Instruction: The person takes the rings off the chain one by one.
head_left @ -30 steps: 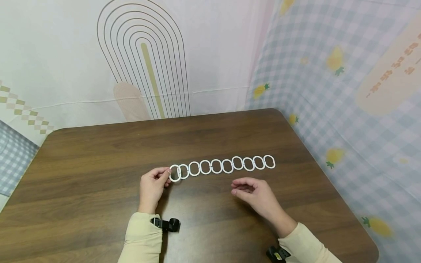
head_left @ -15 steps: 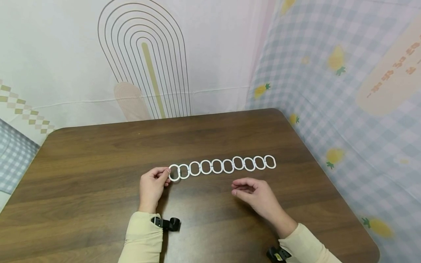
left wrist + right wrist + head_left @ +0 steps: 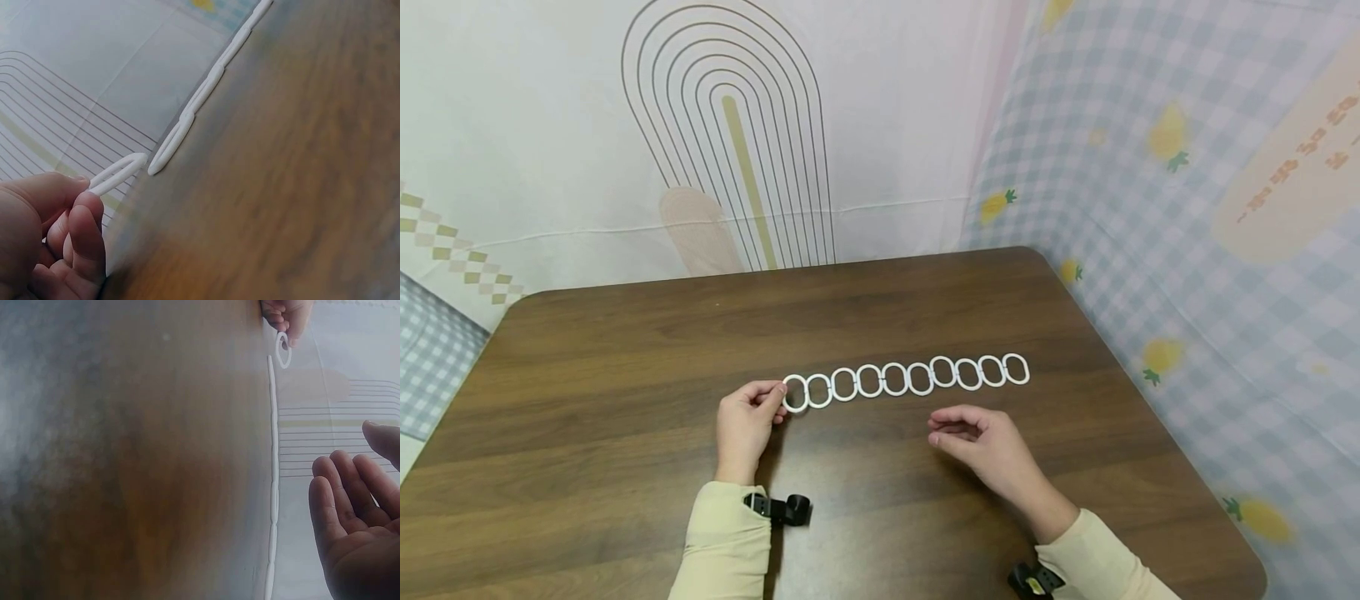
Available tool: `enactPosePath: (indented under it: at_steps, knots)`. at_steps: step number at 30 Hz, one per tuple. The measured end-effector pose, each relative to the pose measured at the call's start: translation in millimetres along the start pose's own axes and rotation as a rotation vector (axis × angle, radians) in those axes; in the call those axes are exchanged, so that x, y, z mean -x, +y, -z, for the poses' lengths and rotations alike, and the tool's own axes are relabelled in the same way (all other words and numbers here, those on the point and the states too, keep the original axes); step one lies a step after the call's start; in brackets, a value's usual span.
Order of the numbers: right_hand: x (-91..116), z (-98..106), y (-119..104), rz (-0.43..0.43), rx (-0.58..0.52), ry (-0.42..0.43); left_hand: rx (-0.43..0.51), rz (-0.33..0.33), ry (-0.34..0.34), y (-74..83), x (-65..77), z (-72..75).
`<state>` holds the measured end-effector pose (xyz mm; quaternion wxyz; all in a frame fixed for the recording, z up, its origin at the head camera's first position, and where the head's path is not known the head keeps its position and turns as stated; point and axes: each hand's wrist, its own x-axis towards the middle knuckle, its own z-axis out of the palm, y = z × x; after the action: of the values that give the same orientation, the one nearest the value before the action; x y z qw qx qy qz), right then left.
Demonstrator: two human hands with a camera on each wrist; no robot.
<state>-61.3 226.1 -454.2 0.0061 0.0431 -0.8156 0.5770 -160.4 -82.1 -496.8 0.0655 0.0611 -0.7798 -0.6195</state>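
Observation:
In the head view, a row of white oval rings (image 3: 907, 380) runs edge to edge across the table, rising slightly to the right. My left hand (image 3: 745, 427) is at the row's left end and pinches the last white oval ring (image 3: 119, 180) between thumb and fingers. The left wrist view shows this ring tilted up above the tabletop, with a small gap to the flat-lying ring (image 3: 159, 164) beside it. My right hand (image 3: 992, 446) hovers in front of the row with nothing in it. Its fingers look loosely bent in the right wrist view.
The brown wooden table (image 3: 625, 367) has rounded far corners. A pale printed cloth (image 3: 895, 125) hangs behind it, and a checked cloth with pineapples (image 3: 1120, 208) along its right side. Black camera straps (image 3: 777, 510) sit on both wrists.
My left hand has drawn the pinched ring slightly left. A second ago it overlapped its neighbour; now their edges appear side by side. The right hand stays put.

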Motion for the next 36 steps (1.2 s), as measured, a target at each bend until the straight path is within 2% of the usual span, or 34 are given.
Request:
enactPosePath:
  at_steps: [36]
  knots:
    - [0.7, -0.4, 0.3, -0.02, 0.023, 0.003, -0.144, 0.022, 0.02, 1.2, -4.2, 1.1]
